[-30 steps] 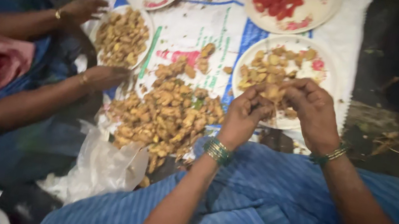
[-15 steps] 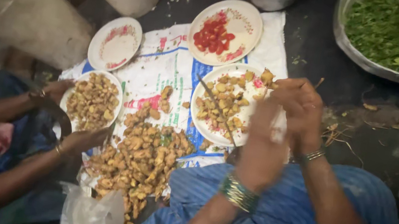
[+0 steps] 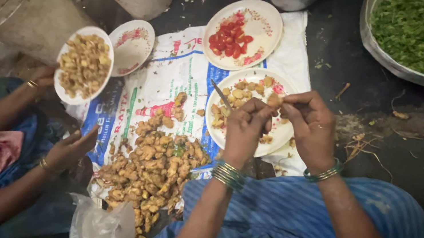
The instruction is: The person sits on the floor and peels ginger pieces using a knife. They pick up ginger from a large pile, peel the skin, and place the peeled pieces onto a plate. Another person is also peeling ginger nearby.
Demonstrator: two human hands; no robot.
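left hand (image 3: 245, 128): closed around a small knife (image 3: 222, 94) — blade points to upper left, over the white plate (image 3: 277, 142) at frame centre
right hand (image 3: 310, 124): pinches a tan ginger-like piece (image 3: 274, 100) just above that plate
technique: likely best to keep strokes short, turn the piece with the fingertips, drop scraps on the plate
pile (image 3: 154, 167): unpeeled pieces, lower centre on the printed sack (image 3: 168, 70)
vs earlier: view has tilted — hands now lower in frame; co-worker's hand (image 3: 70, 149) off the pile

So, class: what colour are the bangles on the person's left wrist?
Green, on the bangles behind the left hand, in the head view.
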